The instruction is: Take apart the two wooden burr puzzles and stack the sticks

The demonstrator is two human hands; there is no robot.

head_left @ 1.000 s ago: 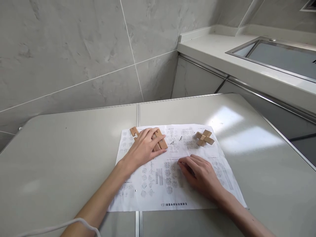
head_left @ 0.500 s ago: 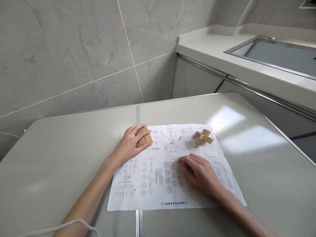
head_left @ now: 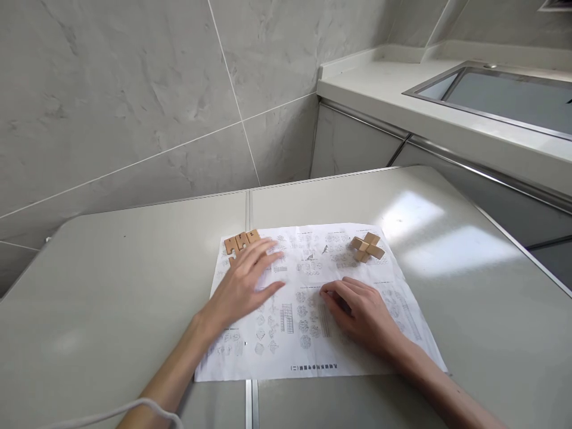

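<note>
Numbered wooden puzzle pieces [head_left: 242,240] lie side by side at the upper left of a printed instruction sheet [head_left: 308,360]. My left hand [head_left: 245,280] is just in front of them with fingers spread, partly covering the pieces; whether a fingertip touches them I cannot tell. My right hand [head_left: 360,310] rests on the right half of the sheet, fingers curled inward; whatever may be inside the curl is hidden. Beyond it, a cross-shaped wooden burr puzzle [head_left: 368,247] sits on the sheet's upper right part.
The sheet lies on a pale table [head_left: 125,286] with a metal seam [head_left: 249,405] down its middle. A white cord [head_left: 120,410] crosses my left forearm. Behind are a grey tiled wall [head_left: 134,89] and, at the right, a white counter [head_left: 357,83] with a framed inset panel [head_left: 504,98].
My left hand has let go of the wooden pieces and drawn back toward me, its fingers spreading. More of the numbered pieces shows. My right hand has stayed put.
</note>
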